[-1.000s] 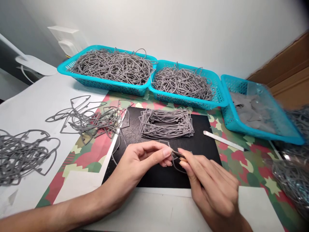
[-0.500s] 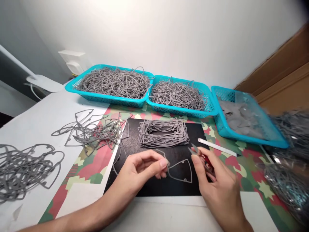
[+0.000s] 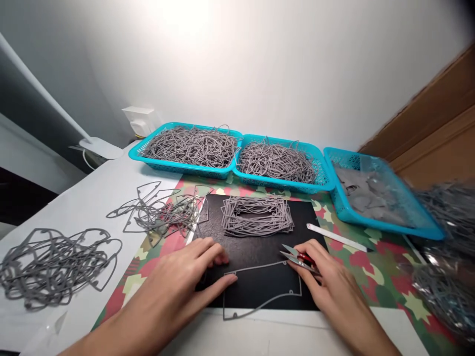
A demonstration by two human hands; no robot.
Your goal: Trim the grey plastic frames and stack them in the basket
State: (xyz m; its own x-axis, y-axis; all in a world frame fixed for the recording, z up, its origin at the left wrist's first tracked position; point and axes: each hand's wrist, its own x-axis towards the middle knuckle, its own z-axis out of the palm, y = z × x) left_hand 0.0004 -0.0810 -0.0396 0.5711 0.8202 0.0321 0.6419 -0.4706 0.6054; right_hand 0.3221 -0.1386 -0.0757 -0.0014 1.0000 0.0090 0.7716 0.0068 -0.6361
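the left hand (image 3: 185, 279) lies flat, fingers open, touching the thin grey frame (image 3: 260, 267) on the black mat (image 3: 252, 249). the right hand (image 3: 330, 289) has its fingers gripping small snips (image 3: 297, 258).

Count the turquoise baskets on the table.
3, side by side along the wall: left basket, middle basket, right basket. None looks hidden, though more may sit out of frame.

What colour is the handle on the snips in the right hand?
Red; the head view shows it on the snips held by the right hand.
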